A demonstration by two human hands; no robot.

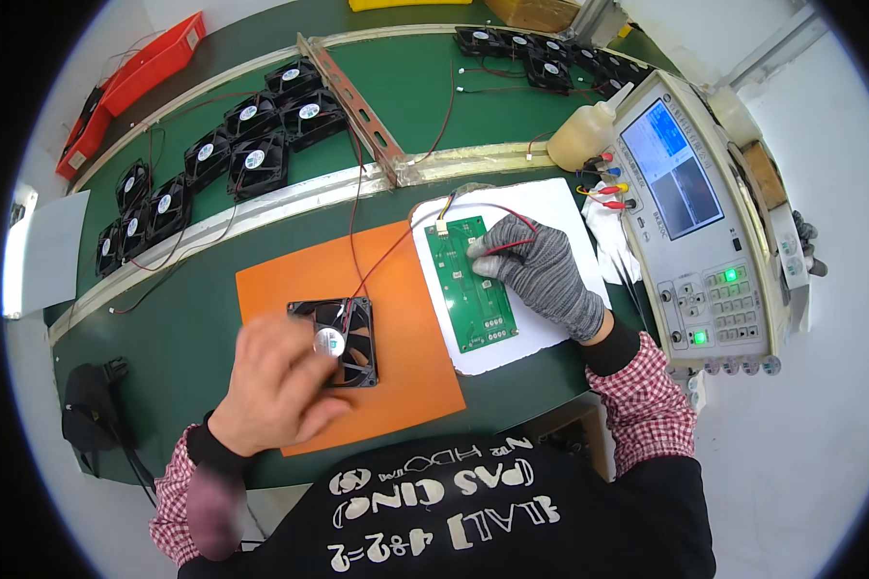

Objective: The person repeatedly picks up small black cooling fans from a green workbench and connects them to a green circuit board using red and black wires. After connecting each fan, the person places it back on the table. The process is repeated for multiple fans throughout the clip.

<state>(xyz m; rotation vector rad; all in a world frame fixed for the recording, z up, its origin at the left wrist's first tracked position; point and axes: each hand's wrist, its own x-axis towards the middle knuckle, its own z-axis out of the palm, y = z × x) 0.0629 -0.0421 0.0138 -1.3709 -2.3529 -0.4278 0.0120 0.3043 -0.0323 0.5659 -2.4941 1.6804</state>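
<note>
A black square cooling fan [362,333] with a round pale label lies on an orange sheet [406,372]. My bare left hand [275,376] is over the fan's left side, its fingers blurred by motion; whether they grip anything is unclear. My right hand [541,270], in a grey knit glove, is over a green circuit board [463,289] with its thumb and fingers drawn together on a thin red wire [508,247]. That wire loops around the gloved fingers. A white plug with coloured leads [442,228] sits at the board's far edge. White card [550,333] lies under the board.
Several more fans [259,162] stand at the far left, others [548,69] at the far right. A slotted metal bar [357,111] divides the green bench. At right are a test instrument [700,280] with a lit screen, a squeeze bottle [581,135] and clip leads [613,190].
</note>
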